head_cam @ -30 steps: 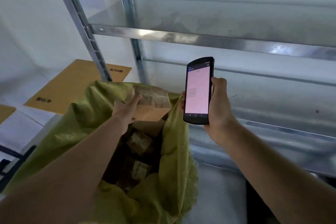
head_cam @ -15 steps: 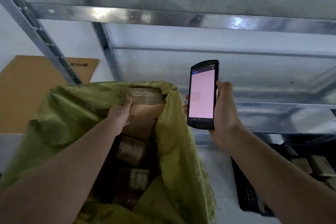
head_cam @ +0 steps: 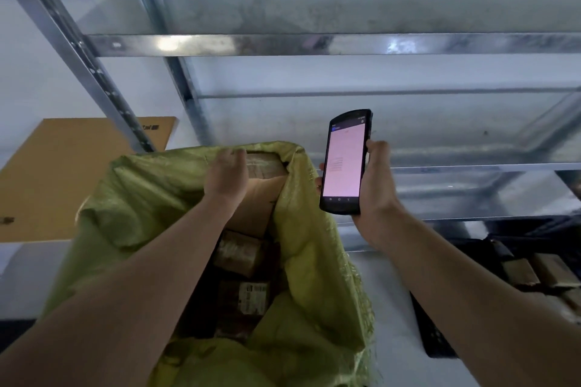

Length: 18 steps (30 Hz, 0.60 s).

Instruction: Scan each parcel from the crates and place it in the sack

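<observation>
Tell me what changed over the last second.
The left hand lowered the parcel from above the rim of the sack to inside its far edge; blur hides whether it still grips it. The view swung right, bringing a crate into sight. Unchanged: the right hand holds the scanner, screen lit.

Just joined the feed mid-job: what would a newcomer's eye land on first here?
The green sack fills the lower middle, open on brown parcels, with the left hand at the topmost one. Right of it, the right hand holds up a scanner with a lit pink screen, against metal shelves.
</observation>
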### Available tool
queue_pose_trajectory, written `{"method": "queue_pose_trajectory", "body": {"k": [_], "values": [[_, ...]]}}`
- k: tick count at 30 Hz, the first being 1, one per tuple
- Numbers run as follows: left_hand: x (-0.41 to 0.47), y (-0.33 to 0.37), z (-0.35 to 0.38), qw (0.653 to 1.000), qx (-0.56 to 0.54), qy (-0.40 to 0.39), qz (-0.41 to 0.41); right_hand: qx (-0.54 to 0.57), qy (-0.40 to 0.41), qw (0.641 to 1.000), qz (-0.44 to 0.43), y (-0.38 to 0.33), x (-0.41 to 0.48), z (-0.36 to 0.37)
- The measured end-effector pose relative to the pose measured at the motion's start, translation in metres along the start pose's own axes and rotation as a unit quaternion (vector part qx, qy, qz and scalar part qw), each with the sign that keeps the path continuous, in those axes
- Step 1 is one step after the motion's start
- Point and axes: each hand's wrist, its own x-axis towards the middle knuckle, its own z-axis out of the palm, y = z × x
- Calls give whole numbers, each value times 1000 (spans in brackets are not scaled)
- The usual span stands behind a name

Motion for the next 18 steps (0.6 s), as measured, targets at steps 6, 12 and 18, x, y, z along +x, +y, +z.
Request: {"method": "queue_pose_trajectory", "body": {"k": [6,12,18], "values": [[-63,36,-12,994,-94,-45,26,1,-14,1000,-11,-8,-43,-19],[-147,69,-8,987,-157,-35,26,12,-18,999,-33,-23,-93,-72],[-247,97,26,972,-234,-25,-13,-8,-12,1000,-9,-22,-150,-154]]}}
